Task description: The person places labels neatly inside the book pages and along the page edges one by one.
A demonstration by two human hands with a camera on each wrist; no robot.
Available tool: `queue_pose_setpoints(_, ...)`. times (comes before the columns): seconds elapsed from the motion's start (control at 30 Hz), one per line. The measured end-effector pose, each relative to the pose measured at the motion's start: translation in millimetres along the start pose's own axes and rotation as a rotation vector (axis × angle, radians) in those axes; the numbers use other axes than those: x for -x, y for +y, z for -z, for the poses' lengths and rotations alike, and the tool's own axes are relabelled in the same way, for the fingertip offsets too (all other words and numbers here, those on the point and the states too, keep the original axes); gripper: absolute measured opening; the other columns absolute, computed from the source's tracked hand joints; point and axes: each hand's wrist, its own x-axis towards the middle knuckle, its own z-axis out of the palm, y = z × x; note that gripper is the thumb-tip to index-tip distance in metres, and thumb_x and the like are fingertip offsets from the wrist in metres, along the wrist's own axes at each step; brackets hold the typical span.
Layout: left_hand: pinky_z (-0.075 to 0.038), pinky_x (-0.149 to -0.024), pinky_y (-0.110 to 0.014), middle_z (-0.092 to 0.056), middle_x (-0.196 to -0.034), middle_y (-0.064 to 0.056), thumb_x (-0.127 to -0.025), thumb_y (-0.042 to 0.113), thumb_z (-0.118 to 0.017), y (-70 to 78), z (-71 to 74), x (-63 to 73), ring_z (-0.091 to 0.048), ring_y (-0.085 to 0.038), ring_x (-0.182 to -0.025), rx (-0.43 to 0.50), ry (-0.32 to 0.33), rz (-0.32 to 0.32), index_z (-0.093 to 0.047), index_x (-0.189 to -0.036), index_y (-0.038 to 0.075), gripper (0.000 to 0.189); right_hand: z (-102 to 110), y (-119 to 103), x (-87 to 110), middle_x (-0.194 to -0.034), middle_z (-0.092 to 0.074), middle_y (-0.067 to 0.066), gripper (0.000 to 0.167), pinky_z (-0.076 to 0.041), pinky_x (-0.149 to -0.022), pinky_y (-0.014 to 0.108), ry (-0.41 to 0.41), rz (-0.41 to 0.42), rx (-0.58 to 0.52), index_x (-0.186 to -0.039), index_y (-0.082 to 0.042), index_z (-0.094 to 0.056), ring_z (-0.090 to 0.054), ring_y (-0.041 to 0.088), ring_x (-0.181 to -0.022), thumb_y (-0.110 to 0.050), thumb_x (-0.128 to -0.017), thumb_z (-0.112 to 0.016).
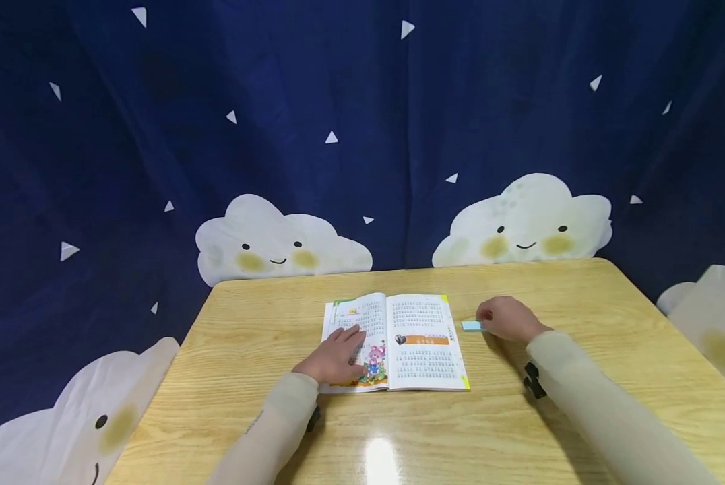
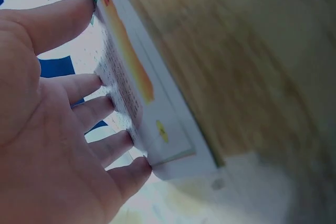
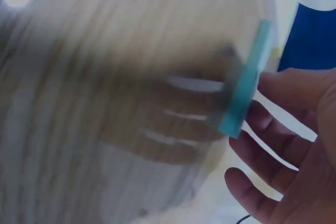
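An open book (image 1: 423,360) with printed pages lies flat on the wooden table. Fingers spread, my left hand (image 1: 338,356) rests on its left page, beside a cartoon figure in pink. The left wrist view shows these fingertips (image 2: 123,139) touching the printed page. Right of the book, my right hand (image 1: 508,318) pinches a small light-blue rectangular block (image 1: 472,326) at the table surface. In the right wrist view the teal block (image 3: 244,95) meets the thumb and fingertips, with the other fingers bent. Part of it is hidden under the hand in the head view.
The light wooden table (image 1: 247,323) extends around the book, with its far edge by a dark blue curtain (image 1: 314,87) printed with clouds and white triangles. Black wrist straps (image 1: 533,380) show under the sleeves. Light glares off the table's near part.
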Motion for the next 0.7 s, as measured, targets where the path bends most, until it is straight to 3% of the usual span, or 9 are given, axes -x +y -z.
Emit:
queue_pose_setpoints(0.13, -0.021, -0.126, -0.052, -0.024, -0.166, -0.011, -0.093, 0.035, -0.064, 1.1, -1.4, -0.7, -0.019, -0.039, -0.154, -0.007, -0.007, 0.001, -0.032, -0.156, 0.008, 0.075, -1.9, 1.8, 0.2, -0.083, -0.067, 0.005, 0.006, -0.046, -0.065, 0.034, -0.035, -0.033, -0.041, -0.084, -0.009, -0.069, -0.052, 0.018, -0.071, -0.008, -0.086, -0.063)
queue_pose_setpoints(0.4, -0.02, -0.126, -0.051, -0.024, -0.166, -0.009, -0.092, 0.035, -0.064, 2.4, 0.3, -1.6, -0.018, -0.038, -0.154, -0.007, -0.008, 0.032, -0.032, -0.156, 0.01, 0.075, 5.9, -4.0, -4.9, -0.083, -0.067, 0.005, 0.006, -0.044, -0.065, 0.031, -0.089, -0.075, -0.062, -0.083, -0.01, -0.068, -0.051, 0.018, -0.071, -0.007, -0.087, -0.064)
queue_pose_setpoints(0.7, -0.019, -0.126, -0.053, -0.022, -0.167, -0.007, -0.093, 0.036, -0.063, 3.2, 0.5, -1.8, -0.016, -0.038, -0.155, 0.003, -0.025, 0.048, -0.03, -0.157, 0.012, 0.076, -2.6, 0.6, -3.0, -0.078, -0.064, 0.004, 0.005, -0.041, -0.062, 0.031, -0.018, -0.067, -0.026, -0.08, -0.009, -0.065, -0.05, 0.018, -0.069, -0.008, -0.085, -0.065)
